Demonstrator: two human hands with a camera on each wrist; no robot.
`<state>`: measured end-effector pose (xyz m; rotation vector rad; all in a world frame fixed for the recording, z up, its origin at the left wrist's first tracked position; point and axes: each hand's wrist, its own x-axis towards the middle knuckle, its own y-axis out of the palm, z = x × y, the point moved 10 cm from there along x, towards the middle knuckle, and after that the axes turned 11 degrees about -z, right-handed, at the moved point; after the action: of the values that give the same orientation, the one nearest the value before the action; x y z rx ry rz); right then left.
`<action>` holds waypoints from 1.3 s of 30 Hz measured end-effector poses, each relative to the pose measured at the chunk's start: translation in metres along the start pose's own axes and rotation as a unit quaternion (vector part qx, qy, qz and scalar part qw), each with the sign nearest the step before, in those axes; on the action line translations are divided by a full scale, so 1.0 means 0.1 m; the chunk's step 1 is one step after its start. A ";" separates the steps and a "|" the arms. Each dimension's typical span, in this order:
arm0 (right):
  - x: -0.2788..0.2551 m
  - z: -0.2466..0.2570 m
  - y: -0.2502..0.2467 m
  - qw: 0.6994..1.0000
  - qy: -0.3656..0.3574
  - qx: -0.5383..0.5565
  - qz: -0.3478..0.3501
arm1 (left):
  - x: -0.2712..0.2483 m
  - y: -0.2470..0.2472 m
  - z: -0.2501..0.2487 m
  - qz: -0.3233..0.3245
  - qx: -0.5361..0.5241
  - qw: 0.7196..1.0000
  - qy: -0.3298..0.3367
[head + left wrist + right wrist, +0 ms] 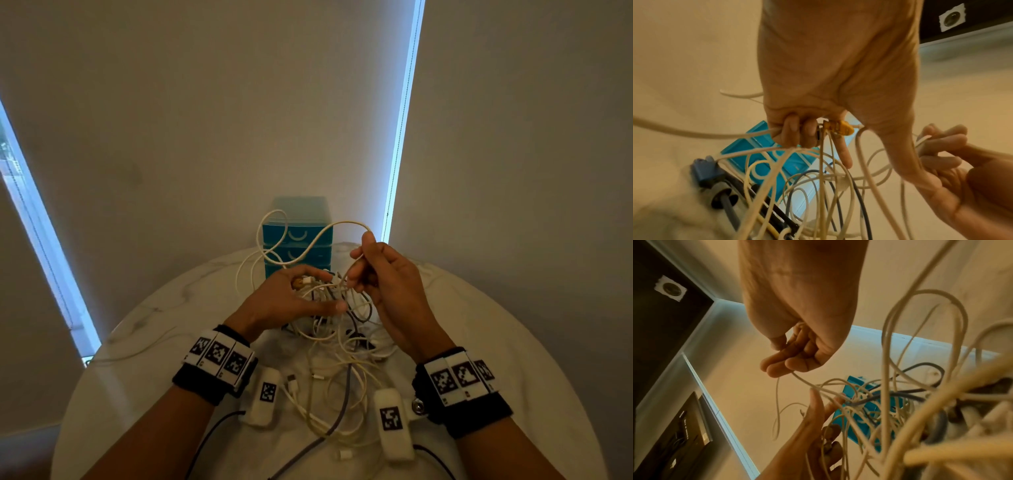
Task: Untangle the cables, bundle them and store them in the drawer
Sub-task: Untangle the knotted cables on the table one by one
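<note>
While both hands (335, 291) grip tangled cables (329, 342) (mostly white), drawers (298, 236) stand behind.

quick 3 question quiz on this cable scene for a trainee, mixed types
1. True or false: the drawers are all closed.
2. Which hand pinches a single white cable lifted above the tangle? A left hand B right hand
3. Fill in: the left hand grips cables beside a small ___ clip.

Key: 1 true; 2 B; 3 yellow
</note>
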<state>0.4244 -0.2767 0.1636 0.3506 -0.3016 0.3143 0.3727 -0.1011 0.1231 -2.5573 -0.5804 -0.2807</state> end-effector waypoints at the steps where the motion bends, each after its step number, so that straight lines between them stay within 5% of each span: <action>1: 0.00 0.02 -0.01 1.000 -0.004 0.004 0.001 | 0.00 0.00 -0.01 -0.008 0.010 1.000 0.004; 10: 0.12 0.22 -0.56 0.987 -0.026 0.079 -0.140 | 0.07 -0.55 0.15 -0.213 -0.030 0.976 0.011; 14: 0.20 0.07 -0.70 0.977 0.039 0.148 -0.146 | 0.11 -0.42 0.16 -0.162 -0.126 0.979 0.002; 20: 0.24 -0.04 -0.61 0.933 0.135 0.330 -0.055 | 0.11 -0.42 -0.03 -0.135 -0.205 0.969 -0.005; 24: 0.17 -0.18 -0.46 0.910 0.192 0.363 -0.057 | 0.14 -0.41 0.04 -0.080 -0.326 0.941 -0.043; 30: 0.14 -0.28 -0.39 0.946 0.194 0.243 -0.087 | 0.10 -0.32 -0.12 0.005 -0.456 0.888 -0.065; 39: 0.22 -0.14 -0.63 0.982 0.098 0.080 -0.140 | 0.04 -0.56 -0.11 -0.070 -0.309 0.946 -0.075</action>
<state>0.4698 -0.3224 0.1404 0.5100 -0.0313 0.0935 0.3500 -0.0611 0.1575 -3.1667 -0.8389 -0.3659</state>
